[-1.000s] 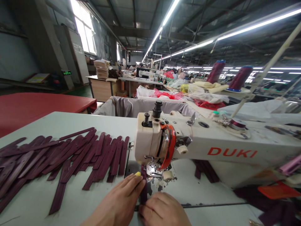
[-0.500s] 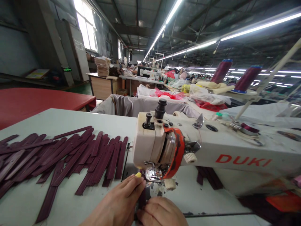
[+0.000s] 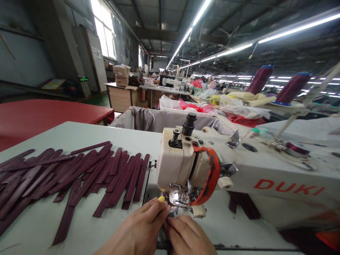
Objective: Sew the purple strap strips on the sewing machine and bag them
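My left hand (image 3: 142, 221) is at the sewing machine (image 3: 175, 159), its fingers together at the left of the presser foot (image 3: 179, 201). A small yellow piece (image 3: 161, 198) shows at its fingertips. Just below the foot, my right hand (image 3: 190, 233) has its fingers closed and its fingertips close to the left ones. The maroon strap between my hands is almost wholly hidden by the fingers. To the left, many similar maroon straps (image 3: 124, 180) lie in a loose heap on the pale table (image 3: 85, 237).
More maroon straps (image 3: 244, 205) lie under the machine arm at the right. Two maroon thread cones (image 3: 261, 79) stand behind it. Beyond the table's far edge is a grey cloth-lined bin (image 3: 151, 118). A red-covered table (image 3: 53, 117) stands at the far left.
My right hand has moved forward, nearer the presser foot and my left fingers. Less of the strap between them shows. The whole view has shifted slightly, so things appear farther right.
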{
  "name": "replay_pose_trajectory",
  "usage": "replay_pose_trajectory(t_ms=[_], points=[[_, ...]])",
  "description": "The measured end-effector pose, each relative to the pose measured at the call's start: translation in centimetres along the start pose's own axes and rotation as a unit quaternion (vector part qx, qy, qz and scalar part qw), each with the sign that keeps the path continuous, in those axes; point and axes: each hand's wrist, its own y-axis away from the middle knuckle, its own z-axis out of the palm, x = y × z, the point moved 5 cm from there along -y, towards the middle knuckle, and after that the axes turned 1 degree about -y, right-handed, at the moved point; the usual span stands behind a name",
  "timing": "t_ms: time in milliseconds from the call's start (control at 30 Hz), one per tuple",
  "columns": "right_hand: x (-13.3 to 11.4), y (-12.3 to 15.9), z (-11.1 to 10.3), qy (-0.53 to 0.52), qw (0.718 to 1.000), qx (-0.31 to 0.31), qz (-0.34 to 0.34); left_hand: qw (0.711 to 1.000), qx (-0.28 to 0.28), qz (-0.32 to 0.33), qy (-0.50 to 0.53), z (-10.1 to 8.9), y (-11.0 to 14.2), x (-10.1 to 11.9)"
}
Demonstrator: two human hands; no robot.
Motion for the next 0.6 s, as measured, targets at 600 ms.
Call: replay_pose_trajectory(t_ms=[600], points=[[0.2, -3.7, -5.2, -0.023, 0.996, -0.052, 0.073, 0.987, -0.006, 0.03, -0.155, -6.6, -3.0, -0.1]])
